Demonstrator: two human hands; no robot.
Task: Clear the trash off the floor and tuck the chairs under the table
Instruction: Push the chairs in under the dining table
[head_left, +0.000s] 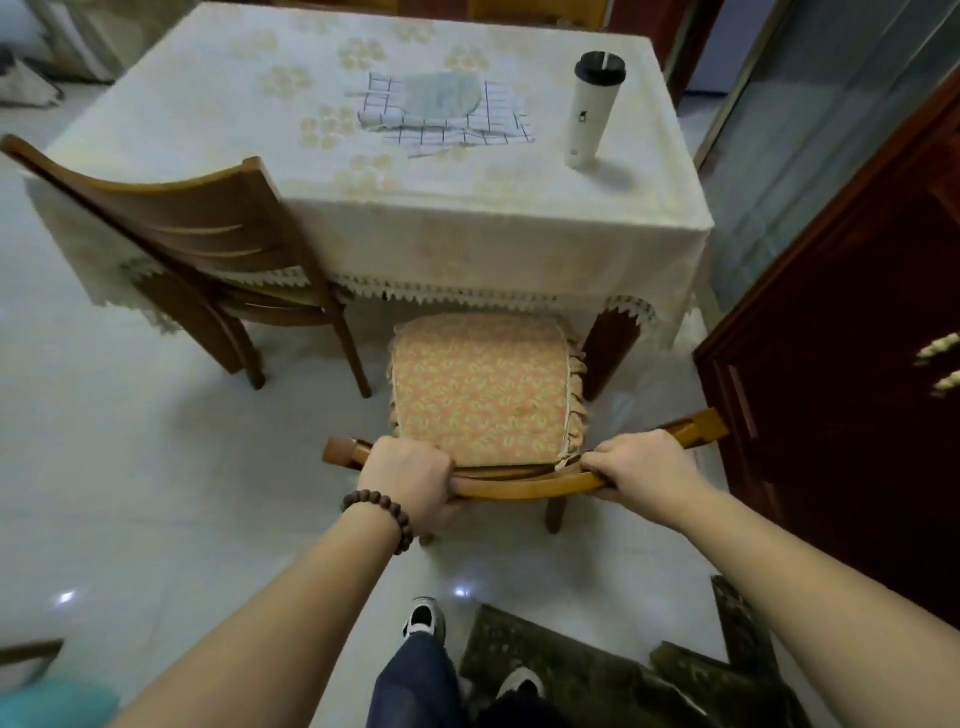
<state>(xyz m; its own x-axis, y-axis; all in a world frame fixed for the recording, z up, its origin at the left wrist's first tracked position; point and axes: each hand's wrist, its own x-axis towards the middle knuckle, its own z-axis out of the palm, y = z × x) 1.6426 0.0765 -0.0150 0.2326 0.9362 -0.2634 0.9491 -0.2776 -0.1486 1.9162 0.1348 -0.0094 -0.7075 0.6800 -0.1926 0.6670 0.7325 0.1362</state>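
- Presently, the cushioned chair is gripped by its curved top rail: the left hand is curled round the rail near its left end, and the right hand is curled round it nearer the right end.
- Only the front edge of the seat is reached by the fringe of the tablecloth; most of the seat is seen outside the table, so this chair is judged not yet tucked in.
- A second wooden chair is seen at the table's left corner, angled, with its seat partly under the cloth; some straightening is probably left.
- No trash can be made out on the pale tiled floor within view, so that part is judged done or out of sight.
- On the table a white tumbler is stood upright, well apart from a checked cloth.
- A dark wooden door is seen at the right and a dark patterned mat near the person's feet.
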